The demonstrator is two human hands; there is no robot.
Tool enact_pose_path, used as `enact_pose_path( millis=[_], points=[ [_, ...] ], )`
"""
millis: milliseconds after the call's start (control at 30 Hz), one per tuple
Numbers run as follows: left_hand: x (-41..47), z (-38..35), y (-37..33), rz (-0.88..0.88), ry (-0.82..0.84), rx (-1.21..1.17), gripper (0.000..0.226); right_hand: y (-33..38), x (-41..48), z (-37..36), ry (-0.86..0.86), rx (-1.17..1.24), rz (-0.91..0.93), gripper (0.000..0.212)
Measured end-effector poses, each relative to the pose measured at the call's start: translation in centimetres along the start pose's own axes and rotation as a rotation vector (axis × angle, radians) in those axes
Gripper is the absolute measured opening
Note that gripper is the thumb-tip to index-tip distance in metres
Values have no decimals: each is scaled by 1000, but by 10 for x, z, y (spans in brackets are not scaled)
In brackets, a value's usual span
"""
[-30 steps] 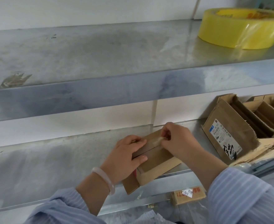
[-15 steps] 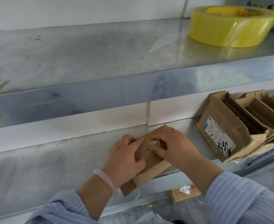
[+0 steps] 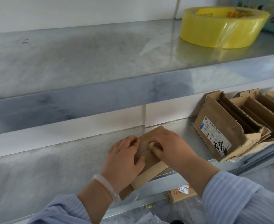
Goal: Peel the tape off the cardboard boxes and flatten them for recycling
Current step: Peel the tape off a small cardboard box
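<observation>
Since a second ago the small brown cardboard box (image 3: 150, 165) has dropped from a tilted hold to lie flat on the grey metal lower shelf (image 3: 52, 167), its near end overhanging the front lip. The right hand (image 3: 170, 146) has drawn back from the far edge toward the middle seam. Nearest, a pale bangle (image 3: 106, 185) circles the wrist of the left hand (image 3: 125, 157), which holds the box down, bent fingers over its left side and thumb on the top face. Just beyond, the right hand pinches a crumpled wad of pale tape (image 3: 150, 144) between thumb and fingertips at the seam between the flaps; the two hands sit close together. The step in hand looks like stripping the last of the tape. It should go best with a low pull along the seam, the left hand pressing close beside the peel line so the paper face does not tear or lift. Farther right, a leaning stack of opened brown cartons (image 3: 221, 126) rests on the same shelf. Beyond, on the upper metal shelf (image 3: 84, 62), stands a yellow roll of tape (image 3: 221, 28).
</observation>
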State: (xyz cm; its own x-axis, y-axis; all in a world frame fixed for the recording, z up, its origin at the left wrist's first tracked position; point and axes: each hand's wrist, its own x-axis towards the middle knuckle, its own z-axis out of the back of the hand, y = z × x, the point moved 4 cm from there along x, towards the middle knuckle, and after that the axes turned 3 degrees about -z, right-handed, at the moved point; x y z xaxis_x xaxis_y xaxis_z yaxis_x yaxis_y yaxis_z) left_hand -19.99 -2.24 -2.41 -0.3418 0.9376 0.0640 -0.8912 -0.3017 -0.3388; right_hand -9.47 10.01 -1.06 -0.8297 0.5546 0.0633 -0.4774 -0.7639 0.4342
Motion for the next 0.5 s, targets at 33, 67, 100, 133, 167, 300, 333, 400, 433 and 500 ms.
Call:
enact_pose_path(
  millis=[33,67,100,133,167,300,333,400,433,500],
  points=[
    [1,-2,0,2,2,13,71,0,-1,-1,12,9,15,23],
    [1,-4,0,6,10,29,81,0,-1,-2,16,10,31,26],
    [1,-5,0,8,17,45,89,1,-3,-2,17,6,42,29],
    [1,-7,0,8,20,57,94,0,-3,-3,17,15,40,30],
    [0,-8,1,9,18,62,96,-1,-4,-2,21,36,25,30],
    [0,-8,1,10,9,62,99,0,-1,2,14,96,-61,11],
    [0,-8,1,11,10,64,99,-2,0,4,-12,100,-95,10],
    [0,-7,2,12,12,64,98,-9,0,9,-93,93,-153,14],
    [0,-6,2,11,13,62,98,-12,-1,11,-128,79,-157,13],
    [0,-6,2,6,19,69,98,-14,-3,10,-146,32,-115,7]
  ],
)
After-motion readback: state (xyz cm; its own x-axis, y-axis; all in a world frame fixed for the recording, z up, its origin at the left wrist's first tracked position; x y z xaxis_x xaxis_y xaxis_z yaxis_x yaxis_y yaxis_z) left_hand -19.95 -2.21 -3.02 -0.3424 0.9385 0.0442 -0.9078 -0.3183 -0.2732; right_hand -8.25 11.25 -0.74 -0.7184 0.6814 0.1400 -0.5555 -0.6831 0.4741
